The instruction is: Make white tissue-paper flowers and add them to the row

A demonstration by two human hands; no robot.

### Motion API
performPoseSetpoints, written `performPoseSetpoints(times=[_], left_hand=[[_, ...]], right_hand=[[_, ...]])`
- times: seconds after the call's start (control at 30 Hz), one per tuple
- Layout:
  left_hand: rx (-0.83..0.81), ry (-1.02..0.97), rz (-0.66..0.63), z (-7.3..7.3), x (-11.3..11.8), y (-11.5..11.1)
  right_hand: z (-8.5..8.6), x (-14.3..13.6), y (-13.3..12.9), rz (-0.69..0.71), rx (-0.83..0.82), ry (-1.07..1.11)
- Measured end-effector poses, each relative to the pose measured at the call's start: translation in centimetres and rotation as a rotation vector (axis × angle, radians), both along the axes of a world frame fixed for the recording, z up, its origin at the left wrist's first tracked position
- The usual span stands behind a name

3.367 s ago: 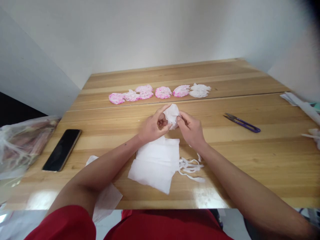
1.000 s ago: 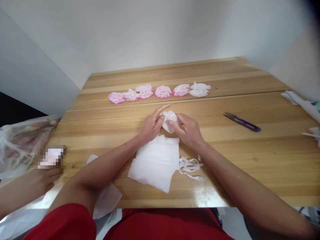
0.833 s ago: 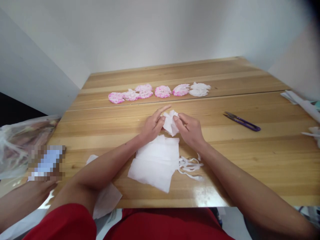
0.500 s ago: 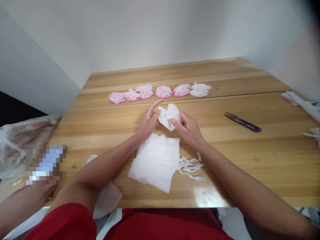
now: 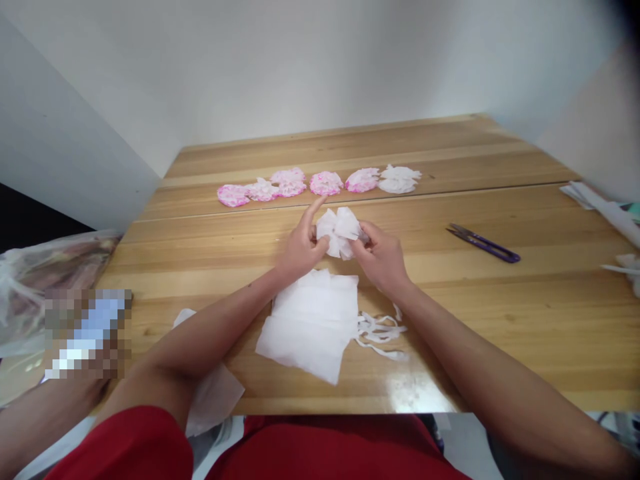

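Between my hands, a white tissue-paper flower [image 5: 341, 230] is held up off the table with its petals spread. My left hand [image 5: 303, 247] pinches its left side between the thumb and bent fingers, the index finger stretched out. From the right, my right hand [image 5: 379, 255] grips the flower's edge with thumb and fingers. Just below my hands lies a stack of white tissue sheets [image 5: 315, 320]. Thin white paper strips [image 5: 380, 328] are heaped at the stack's right side.
A row of pink-edged paper flowers [image 5: 327, 183] and a white one [image 5: 400, 179] lies farther back. Purple thread snips [image 5: 484, 244] rest at the right. At the left are another person's forearm [image 5: 55, 413], a blurred-out device and a plastic bag [image 5: 50, 280].
The white flower has been turned and its petals opened out toward me. My left thumb has come onto its front, and my right hand has shifted to its edge.
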State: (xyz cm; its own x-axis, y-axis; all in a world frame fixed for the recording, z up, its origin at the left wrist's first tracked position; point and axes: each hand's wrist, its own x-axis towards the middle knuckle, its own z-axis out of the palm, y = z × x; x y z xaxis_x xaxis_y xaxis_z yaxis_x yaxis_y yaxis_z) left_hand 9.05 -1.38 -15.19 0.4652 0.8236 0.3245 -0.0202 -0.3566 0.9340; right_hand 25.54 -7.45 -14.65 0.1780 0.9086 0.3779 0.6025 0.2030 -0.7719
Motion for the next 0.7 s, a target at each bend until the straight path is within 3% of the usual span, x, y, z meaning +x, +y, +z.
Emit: performPoseSetpoints(times=[0.13, 0.3, 0.47, 0.7], left_hand=[[-0.096, -0.112, -0.036, 0.0, 0.2, 0.5], [-0.115, -0.145, -0.059, 0.2, 0.2, 0.5], [-0.127, -0.155, -0.039, -0.2, 0.2, 0.8], [-0.111, -0.183, 0.01, -0.5, 0.2, 1.2]], right_hand=[[0.4, 0.1, -0.2, 0.062, -0.017, 0.102], [0.7, -0.1, -0.2, 0.07, -0.04, 0.07], [0.0, -0.1, 0.2, 0.02, -0.071, 0.048], [-0.8, 0.3, 0.6, 0.039, -0.048, 0.222]])
